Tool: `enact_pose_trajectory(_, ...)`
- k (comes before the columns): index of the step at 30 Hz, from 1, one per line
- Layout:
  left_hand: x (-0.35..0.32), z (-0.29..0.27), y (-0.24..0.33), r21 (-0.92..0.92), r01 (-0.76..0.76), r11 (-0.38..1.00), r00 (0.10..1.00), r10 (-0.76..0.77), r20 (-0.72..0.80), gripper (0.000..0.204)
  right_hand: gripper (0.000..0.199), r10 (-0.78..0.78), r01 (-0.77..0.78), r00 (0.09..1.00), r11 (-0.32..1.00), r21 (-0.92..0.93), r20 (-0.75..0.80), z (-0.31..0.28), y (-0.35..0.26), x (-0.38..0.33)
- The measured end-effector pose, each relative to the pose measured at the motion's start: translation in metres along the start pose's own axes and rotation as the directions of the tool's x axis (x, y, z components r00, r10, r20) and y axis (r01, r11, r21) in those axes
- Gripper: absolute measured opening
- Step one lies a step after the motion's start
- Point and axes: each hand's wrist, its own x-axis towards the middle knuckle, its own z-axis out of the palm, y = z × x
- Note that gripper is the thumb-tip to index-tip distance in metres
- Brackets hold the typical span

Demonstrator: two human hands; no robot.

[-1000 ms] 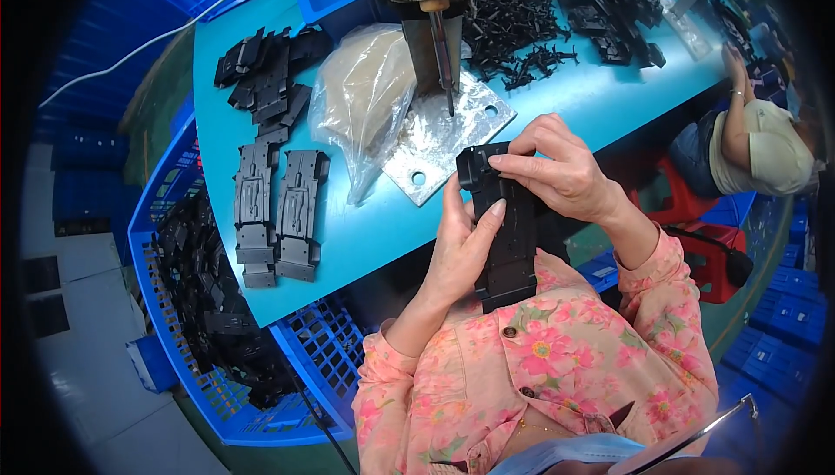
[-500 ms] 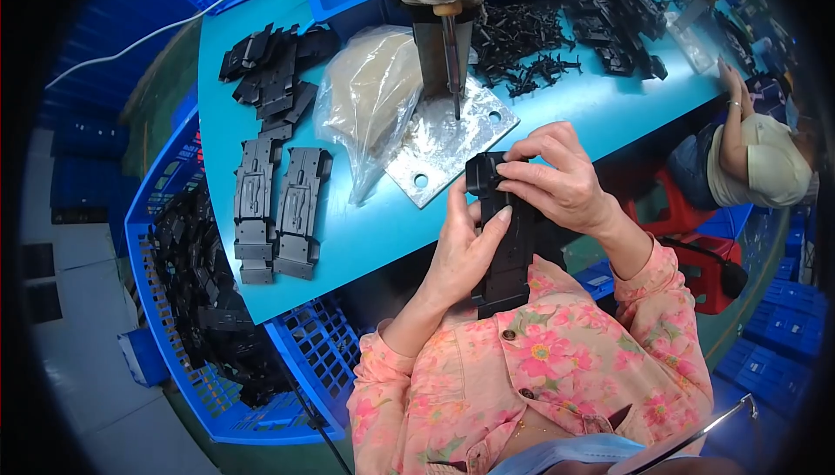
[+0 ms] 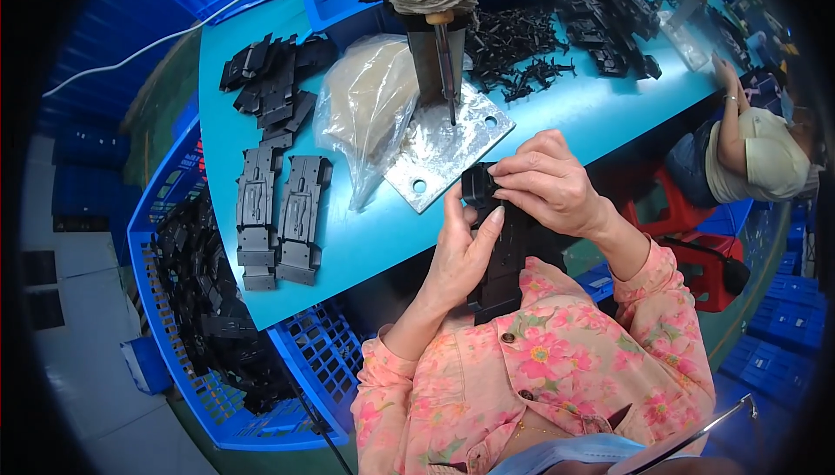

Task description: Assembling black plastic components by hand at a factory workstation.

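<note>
Two hands grip a long black moulded plastic part (image 3: 503, 257) held upright near the person's chest, just off the near edge of a teal worktable (image 3: 557, 114). The left hand (image 3: 461, 253) wraps its side; the right hand (image 3: 544, 188) pinches its top end. Two matching grey-black parts (image 3: 280, 218) lie left on the table.

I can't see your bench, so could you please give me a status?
Both hands grip long black plastic part. Metal plate just beyond. Nothing blocking.
</note>
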Motion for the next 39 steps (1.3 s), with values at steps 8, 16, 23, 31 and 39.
enact_pose_trajectory(8, 0.020, -0.006, 0.002, -0.385, 0.073, 0.920, 0.990, -0.115, -0.087, 0.032, 0.018, 0.025, -0.026, 0.997, 0.999, 0.020, 0.067, 0.005, -0.002, 0.010)
enact_pose_trajectory(16, 0.022, -0.017, 0.014, -0.416, 0.142, 0.898, 0.974, -0.202, -0.102, 0.032, 0.024, 0.380, -0.373, 0.923, 0.852, 0.368, 0.057, -0.003, 0.014, -0.001)
enact_pose_trajectory(23, 0.024, -0.017, 0.013, -0.424, 0.144, 0.894, 0.975, -0.201, -0.094, 0.032, 0.023, 0.350, -0.367, 0.929, 0.846, 0.388, 0.116, 0.010, 0.011, 0.000)
enact_pose_trajectory(31, 0.023, -0.016, 0.015, -0.377, 0.129, 0.917, 0.978, -0.181, -0.106, 0.032, 0.025, 0.292, -0.321, 0.947, 0.873, 0.367, 0.134, 0.005, 0.014, 0.002)
enact_pose_trajectory(39, 0.019, -0.011, 0.019, -0.251, -0.029, 0.968, 0.981, -0.021, -0.195, 0.030, 0.020, 0.212, -0.177, 0.966, 0.960, 0.219, -0.147, 0.016, -0.001, -0.001)
